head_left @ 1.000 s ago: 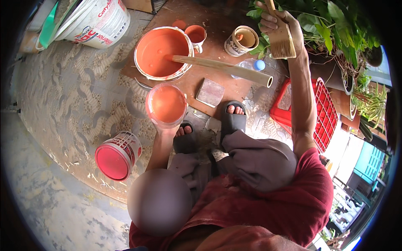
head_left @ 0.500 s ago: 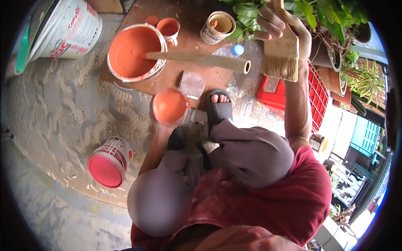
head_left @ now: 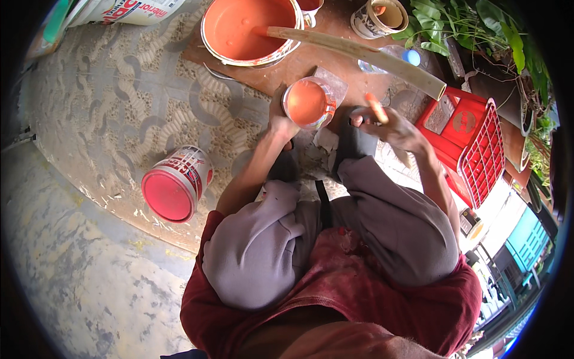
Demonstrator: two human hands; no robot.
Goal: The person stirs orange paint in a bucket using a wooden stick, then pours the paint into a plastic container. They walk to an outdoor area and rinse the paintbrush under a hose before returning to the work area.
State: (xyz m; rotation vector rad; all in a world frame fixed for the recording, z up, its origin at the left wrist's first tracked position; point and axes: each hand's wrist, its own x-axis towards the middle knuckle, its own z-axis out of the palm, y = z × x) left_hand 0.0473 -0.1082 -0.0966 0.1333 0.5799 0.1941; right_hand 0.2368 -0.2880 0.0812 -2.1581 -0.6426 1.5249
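Note:
My left hand is wrapped round a small pail that holds orange paint, just in front of a flat stone block. To its right, above my sandalled foot, my right hand is closed on a paintbrush. The brush's orange-tipped handle sticks up past my fingers; its bristles are mostly hidden and blurred below the hand. Ahead of both hands stands a large bucket of orange paint, and a long pale pipe slants out of it to the right.
On the brown board are a plastic bottle and a stained tub. A red plastic crate stands at right, near plants. A red-lidded bucket sits at left; a white bucket is far left.
My right hand has come down from high at the right to beside my foot, with the paintbrush. The whole view has shifted, and my left hand still holds the pail.

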